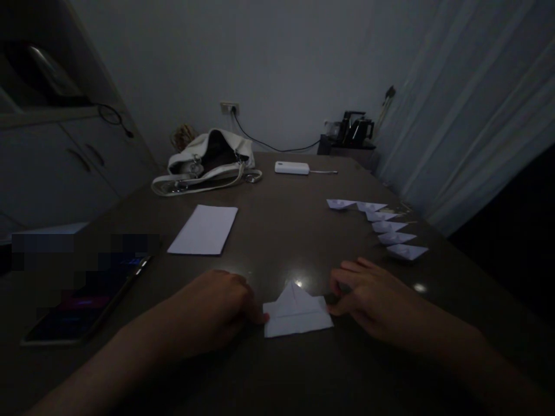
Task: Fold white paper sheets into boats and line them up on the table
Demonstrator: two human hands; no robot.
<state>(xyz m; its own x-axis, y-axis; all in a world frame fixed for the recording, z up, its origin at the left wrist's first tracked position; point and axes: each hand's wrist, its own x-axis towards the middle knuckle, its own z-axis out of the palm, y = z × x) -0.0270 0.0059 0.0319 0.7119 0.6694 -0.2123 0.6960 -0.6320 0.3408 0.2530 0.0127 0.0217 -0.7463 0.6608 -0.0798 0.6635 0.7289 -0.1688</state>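
A folded white paper, with a triangular peak above a wide flat band, lies on the table in front of me. At its left edge is my left hand, fingers curled under and a fingertip touching the paper. My right hand has its fingers bent and its thumb and fingertips at the right edge of the same paper. Several finished paper boats stand in a curved row beyond my right hand. Farther left, a stack of blank white paper lies flat.
A phone with a lit screen lies at the left, partly blurred out. Toward the back of the brown table are a white handbag and a white power bank with a short cable. A black kettle stands behind, near the curtain.
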